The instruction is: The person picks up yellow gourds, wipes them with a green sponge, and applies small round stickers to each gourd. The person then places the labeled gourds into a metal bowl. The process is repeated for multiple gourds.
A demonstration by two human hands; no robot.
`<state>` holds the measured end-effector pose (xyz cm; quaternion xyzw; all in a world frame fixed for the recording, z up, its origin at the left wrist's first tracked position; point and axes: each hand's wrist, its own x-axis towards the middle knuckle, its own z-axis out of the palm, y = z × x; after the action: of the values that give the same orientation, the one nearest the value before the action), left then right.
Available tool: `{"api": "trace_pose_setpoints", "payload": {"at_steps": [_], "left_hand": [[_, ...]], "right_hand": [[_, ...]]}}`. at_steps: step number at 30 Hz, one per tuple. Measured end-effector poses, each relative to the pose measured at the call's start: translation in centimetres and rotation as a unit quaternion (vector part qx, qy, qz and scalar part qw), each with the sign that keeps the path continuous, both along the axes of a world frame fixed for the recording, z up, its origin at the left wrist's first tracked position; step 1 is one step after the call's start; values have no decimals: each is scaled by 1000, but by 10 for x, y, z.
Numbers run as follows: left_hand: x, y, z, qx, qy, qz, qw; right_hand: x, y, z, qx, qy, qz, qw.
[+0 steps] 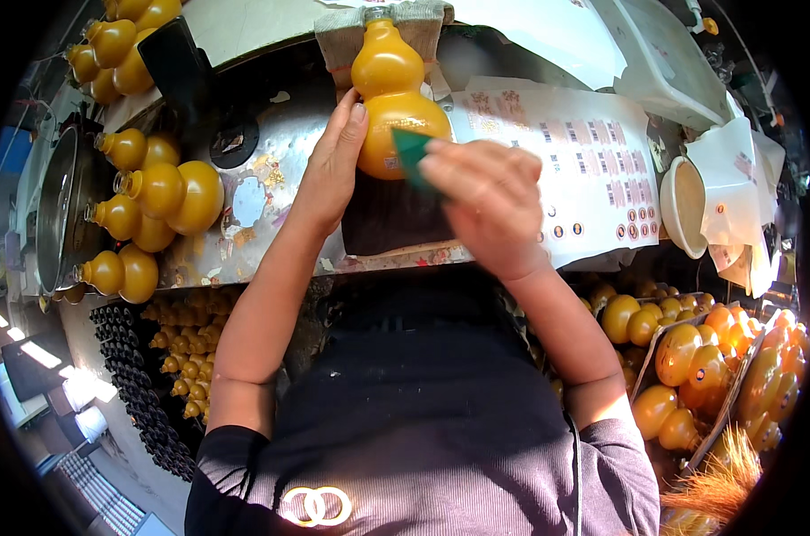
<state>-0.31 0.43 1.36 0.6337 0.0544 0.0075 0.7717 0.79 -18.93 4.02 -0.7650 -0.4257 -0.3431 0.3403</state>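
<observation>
A gourd-shaped amber bottle [382, 112] lies before me, its clear-glass neck pointing away and resting on a grey cloth pad [333, 43]. My left hand [335, 161] grips the left side of its wide bulb, thumb on top; the other fingers are mostly hidden. In my right hand [494, 192], blurred by motion, is a green flat triangular scraper [411, 150]. The scraper's edge is at the bulb's lower front, close to a small printed square mark and faint lettering. Beneath the bulb is a dark mat [396, 223].
Several amber gourd bottles [195, 198] stand at the left by a black phone holder [177, 67]. Sheets of printed stickers [601, 161] lie on the right, beside a pale bowl [684, 205]. Crates of bottles [691, 357] sit low at the right; black caps [137, 384] lower left.
</observation>
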Motion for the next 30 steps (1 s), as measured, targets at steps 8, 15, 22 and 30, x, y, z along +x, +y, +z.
{"api": "trace_pose_setpoints", "payload": {"at_steps": [8,15,22,30], "left_hand": [[-1,4,-2,14,10,-14,1000],[0,12,-12,22,17,-21,999],[-14,31,4,328,-160,-105,925],[-32,7,10,505,-311,84,801]], "right_hand": [[-15,-3,-39,-103,64,88,989],[-3,-5,-9,-81,31,131,988],[-21,-25,7,197,518,80,828],[16,-55,-9,348,657,35,668]]}}
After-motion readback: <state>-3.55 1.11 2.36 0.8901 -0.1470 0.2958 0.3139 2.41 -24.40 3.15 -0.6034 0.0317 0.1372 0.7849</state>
